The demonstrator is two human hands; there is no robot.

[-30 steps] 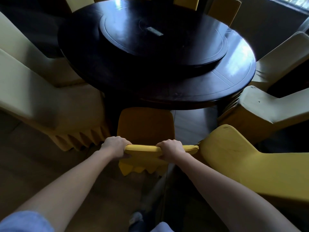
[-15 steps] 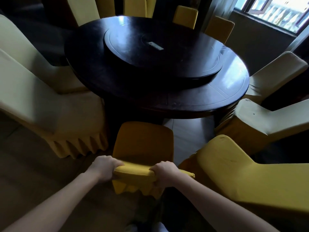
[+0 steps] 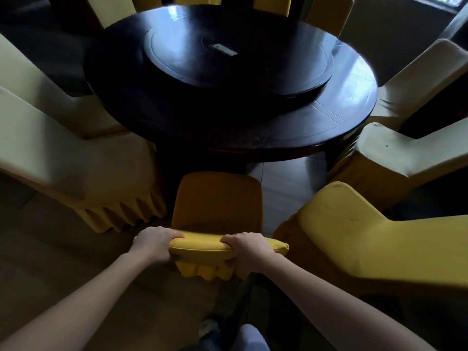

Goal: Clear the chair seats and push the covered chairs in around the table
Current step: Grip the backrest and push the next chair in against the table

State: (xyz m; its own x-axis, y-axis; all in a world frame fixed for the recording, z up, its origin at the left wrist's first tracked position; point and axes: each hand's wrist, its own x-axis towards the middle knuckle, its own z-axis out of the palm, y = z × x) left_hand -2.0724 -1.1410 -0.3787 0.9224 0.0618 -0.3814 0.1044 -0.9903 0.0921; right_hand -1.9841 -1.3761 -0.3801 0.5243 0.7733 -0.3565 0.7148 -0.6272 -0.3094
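A yellow covered chair point(image 3: 217, 198) stands directly in front of me, its bare seat facing the dark round table point(image 3: 253, 133). My left hand point(image 3: 154, 243) grips the left end of the chair's backrest top. My right hand point(image 3: 249, 252) grips the backrest top right of its middle. The seat's front edge sits a little short of the table's rim, with floor tiles showing between them.
Pale covered chairs point(image 3: 76, 158) crowd the left side and more covered chairs point(image 3: 367, 239) stand close on the right. A round turntable point(image 3: 238, 59) with a small flat item point(image 3: 224, 49) lies on the table. Further yellow chairs point(image 3: 329, 13) ring the far side.
The chair and both hands have kept their grip while the view tilted up and back down. The chair sits lower in view and farther from the table's rim than a second ago.
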